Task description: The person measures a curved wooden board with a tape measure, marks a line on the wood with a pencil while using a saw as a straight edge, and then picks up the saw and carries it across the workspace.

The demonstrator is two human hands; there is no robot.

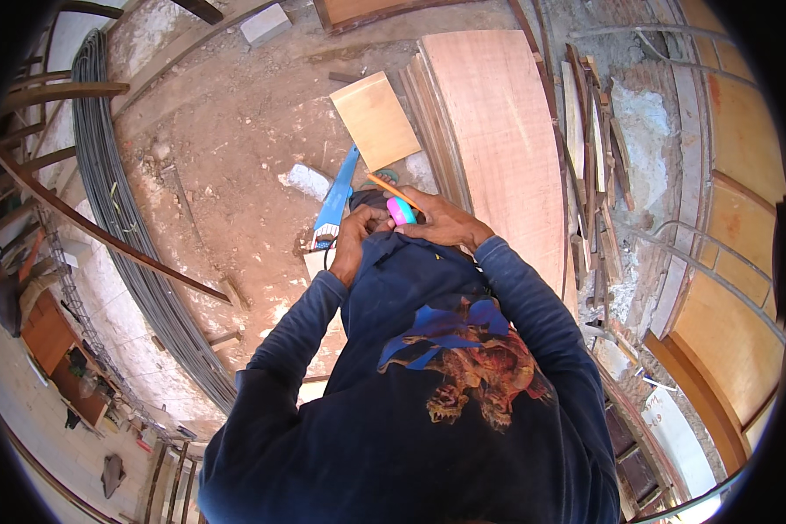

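Observation:
In my right hand (442,219) I hold a small round pink and turquoise object (401,211), perhaps a tape measure, close to my lap. An orange pencil-like stick (393,190) lies between the fingers of the same hand, its end pointing up and left. My left hand (359,239) is beside the round object, fingers bent at the hem of my dark shirt; whether it grips the cloth or anything else cannot be seen. Just beyond my left hand, a handsaw (339,190) with a blue cover or blade leans near a pale block (309,181). A light wooden board (375,122) lies past my foot.
A stack of plywood sheets (498,131) stands at my right, with scrap timber strips (589,131) beyond it. A long bundle of steel rods (114,190) runs along the left, crossed by a curved brown bar (105,226). Another person (6,288) is at the far left.

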